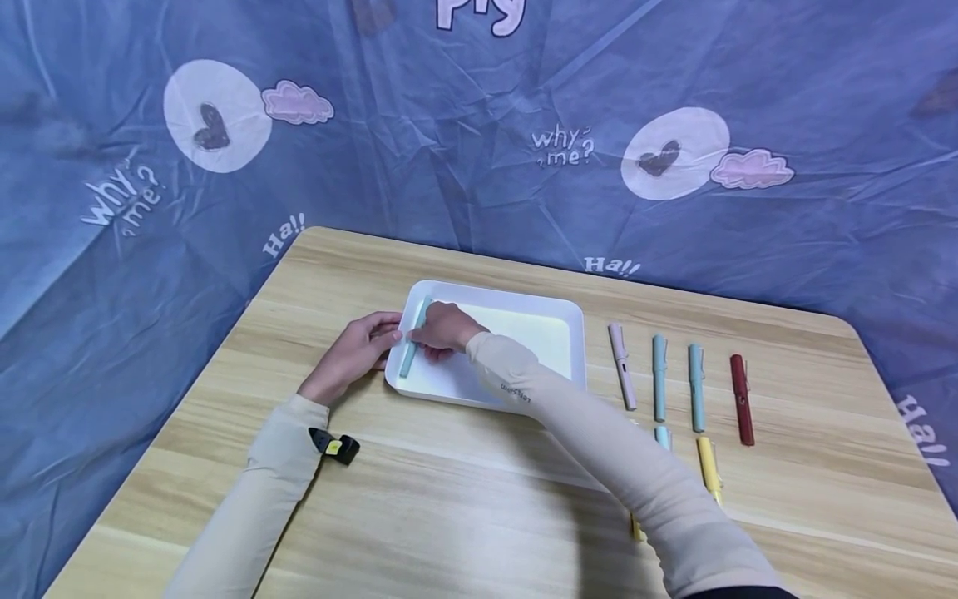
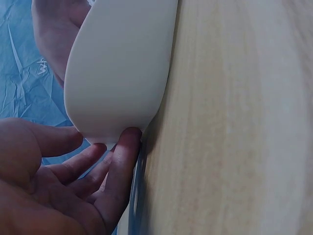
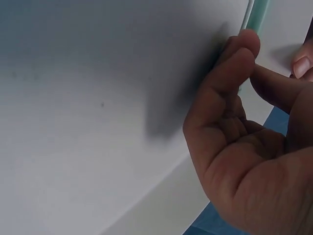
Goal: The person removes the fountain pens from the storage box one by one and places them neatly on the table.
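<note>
A shallow white tray [image 1: 554, 333] sits on the wooden table. Inside it, along the left wall, lies a teal capped pen [image 1: 407, 361]. My right hand [image 1: 447, 326] reaches over the tray and pinches this pen between thumb and fingertips; in the right wrist view the pen [image 3: 257, 17] sticks out past the fingertips. At the tray's left side, my left hand [image 1: 350, 353] grips the edge from outside. The left wrist view shows its thumb [image 2: 61, 141] at the rim and its fingers [image 2: 124, 161] against the lower outer wall.
Right of the tray lie a lilac pen [image 1: 622, 366], two teal pens [image 1: 659, 378] and a dark red pen [image 1: 742, 399]. Nearer are a yellow pen [image 1: 708, 464] and a light blue pen end [image 1: 663, 437], partly behind my right sleeve [image 1: 599, 449]. A blue cloth [image 1: 464, 175] hangs behind the table.
</note>
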